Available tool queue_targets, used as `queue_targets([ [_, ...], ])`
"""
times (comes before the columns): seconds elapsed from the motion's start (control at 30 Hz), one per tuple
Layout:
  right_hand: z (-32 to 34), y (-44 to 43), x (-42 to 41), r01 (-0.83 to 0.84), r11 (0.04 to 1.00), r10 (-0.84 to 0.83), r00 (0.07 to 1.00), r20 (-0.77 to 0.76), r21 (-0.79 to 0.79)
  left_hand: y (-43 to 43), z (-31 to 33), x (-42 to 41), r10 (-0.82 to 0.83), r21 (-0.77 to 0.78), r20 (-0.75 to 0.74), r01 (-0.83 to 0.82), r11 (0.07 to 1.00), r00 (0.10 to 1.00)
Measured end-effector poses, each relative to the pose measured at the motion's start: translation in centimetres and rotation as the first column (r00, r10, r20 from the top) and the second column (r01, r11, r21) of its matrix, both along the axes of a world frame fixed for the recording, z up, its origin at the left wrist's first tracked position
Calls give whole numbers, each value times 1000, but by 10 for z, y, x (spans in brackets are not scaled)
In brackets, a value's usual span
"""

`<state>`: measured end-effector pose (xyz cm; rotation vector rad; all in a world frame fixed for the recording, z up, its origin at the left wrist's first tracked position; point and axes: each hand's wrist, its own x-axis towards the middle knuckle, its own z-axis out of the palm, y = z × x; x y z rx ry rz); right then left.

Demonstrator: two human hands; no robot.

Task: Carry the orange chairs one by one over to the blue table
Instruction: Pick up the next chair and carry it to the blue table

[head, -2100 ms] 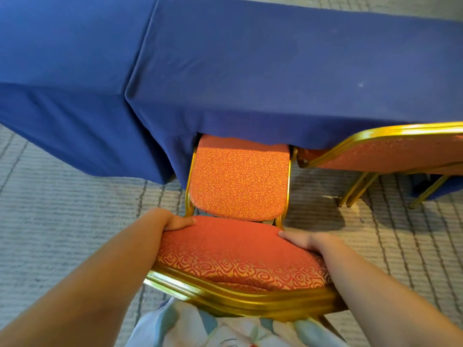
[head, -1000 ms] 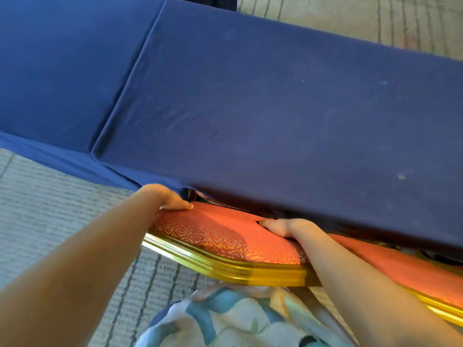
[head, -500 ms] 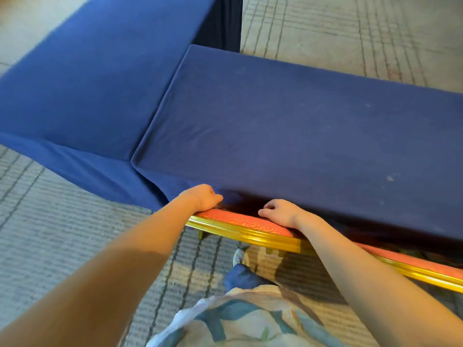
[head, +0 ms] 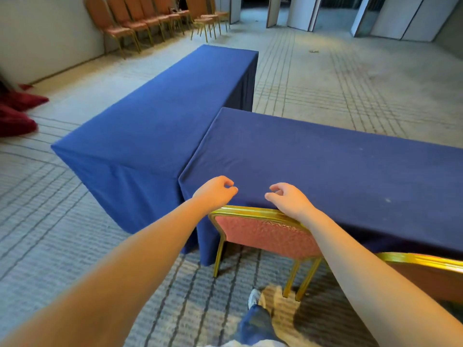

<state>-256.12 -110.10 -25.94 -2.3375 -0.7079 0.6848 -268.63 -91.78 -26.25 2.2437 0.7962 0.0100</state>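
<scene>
Head view: the orange chair (head: 265, 234) in hand stands at lower centre of the frame. It is tucked in at the near corner of the blue counter (head: 325, 166), with its back upright against the hanging cloth and its seat hidden beneath. The left hand (head: 215, 194) hovers just above and left of the chair's gilt top rail. The right hand (head: 290, 200) is over the rail's right end, though whether the wrist touches it cannot be told. The fingers (head: 273, 195) of both are loosely curled and hold nothing.

A second chair (head: 426, 271) shows at the lower right edge, beside the first. A row of orange chairs (head: 140, 21) waits along the wall at upper left, well apart from the counter. A second blue counter (head: 162, 116) runs up the middle of the frame, and red cloth (head: 15, 111) lies on the carpet (head: 62, 234) at the left edge.

These look like banquet chairs with a rigid metal frame and padded back and seat, so they are probably fairly heavy and awkward rather than fragile. The polished frame may be slick, while the patterned fabric should grip better. A sound hold is likely one hand on each side of the back, or one on the top rail and one under the seat's front edge. The legs could snag the counter's cloth when a chair is pushed in.
</scene>
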Motion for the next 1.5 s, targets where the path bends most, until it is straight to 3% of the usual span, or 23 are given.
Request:
queue_targets([
  [0.3, 72, 58, -87, -105, 982, 85, 989, 124, 160, 35, 79, -106, 172, 54, 204, -187, 981, 964],
  [0.7, 146, 189, -146, -272, 919, 221, 955, 200, 286, 148, 138, -195, 352, 122, 358, -417, 900, 865],
  [1.2, 206, 504, -111, -460, 809, 385, 885, 262, 365, 415, 208, -189, 487, 139, 458, -602, 787, 743],
  [1.5, 206, 698, -125, -541, 767, 466, 839, 280, 344, 592, 205, -207, 530, 136, 473, -653, 745, 703],
])
